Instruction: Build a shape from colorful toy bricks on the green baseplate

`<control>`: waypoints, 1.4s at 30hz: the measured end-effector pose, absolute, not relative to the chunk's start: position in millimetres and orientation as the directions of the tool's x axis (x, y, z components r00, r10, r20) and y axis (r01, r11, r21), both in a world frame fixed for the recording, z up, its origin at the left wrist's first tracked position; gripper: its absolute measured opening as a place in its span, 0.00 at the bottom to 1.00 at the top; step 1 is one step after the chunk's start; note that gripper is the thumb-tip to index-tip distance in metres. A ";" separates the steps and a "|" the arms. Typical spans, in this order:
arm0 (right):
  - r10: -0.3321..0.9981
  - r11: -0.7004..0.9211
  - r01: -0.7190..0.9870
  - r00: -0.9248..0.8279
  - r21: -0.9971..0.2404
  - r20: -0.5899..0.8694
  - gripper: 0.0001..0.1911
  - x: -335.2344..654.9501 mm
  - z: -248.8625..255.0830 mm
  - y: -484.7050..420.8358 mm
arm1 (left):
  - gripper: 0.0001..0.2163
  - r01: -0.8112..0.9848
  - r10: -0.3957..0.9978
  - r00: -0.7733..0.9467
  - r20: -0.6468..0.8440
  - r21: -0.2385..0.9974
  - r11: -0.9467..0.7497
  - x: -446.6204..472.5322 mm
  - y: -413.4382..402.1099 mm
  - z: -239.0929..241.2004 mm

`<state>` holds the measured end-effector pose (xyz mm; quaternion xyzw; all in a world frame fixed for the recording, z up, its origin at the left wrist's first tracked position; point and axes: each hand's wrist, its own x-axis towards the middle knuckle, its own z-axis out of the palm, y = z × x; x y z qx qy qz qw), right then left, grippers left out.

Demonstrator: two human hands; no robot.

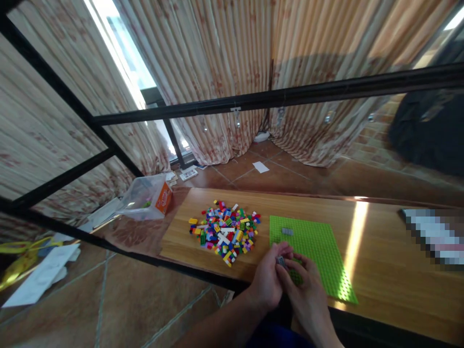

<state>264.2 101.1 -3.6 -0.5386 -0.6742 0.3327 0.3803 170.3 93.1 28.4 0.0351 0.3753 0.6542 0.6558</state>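
Note:
My left hand and my right hand are close together over the near left part of a green studded baseplate. Between their fingers is a small dark grey toy brick, partly hidden; both hands are closed on it. Whether it is one brick or more, I cannot tell. On the baseplate, just beyond my fingers, sits a grey brick piece. To the left of the plate lies a loose heap of multicoloured toy bricks on the wooden tabletop.
A clear plastic box with an orange label stands beyond the table's left end. A blurred flat object lies at the right. Black metal bars cross behind the table, before patterned curtains. Papers lie at lower left.

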 end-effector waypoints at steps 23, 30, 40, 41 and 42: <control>0.850 0.527 0.780 -0.476 -0.337 0.228 0.18 208.6 -4.0 114.4 | 0.16 0.417 0.819 -0.558 0.132 0.898 0.139 39.2 3.4 14.3; 0.854 0.508 0.727 -0.496 -0.463 0.158 0.18 209.1 -8.5 114.8 | 0.17 0.393 0.835 -0.543 0.086 0.905 0.163 40.3 4.1 0.8; 0.890 0.391 0.666 -0.450 -0.635 0.076 0.23 215.0 -15.3 110.7 | 0.16 0.365 0.838 -0.533 0.115 0.925 0.105 34.9 2.5 8.3; 0.891 0.388 0.658 -0.448 -0.645 0.079 0.23 216.2 -16.5 110.8 | 0.15 0.364 0.832 -0.542 0.121 0.926 0.102 32.7 1.0 10.3; 0.891 0.386 0.652 -0.446 -0.653 0.081 0.23 217.2 -17.8 110.9 | 0.14 0.370 0.821 -0.557 0.129 0.923 0.106 29.7 -0.3 12.0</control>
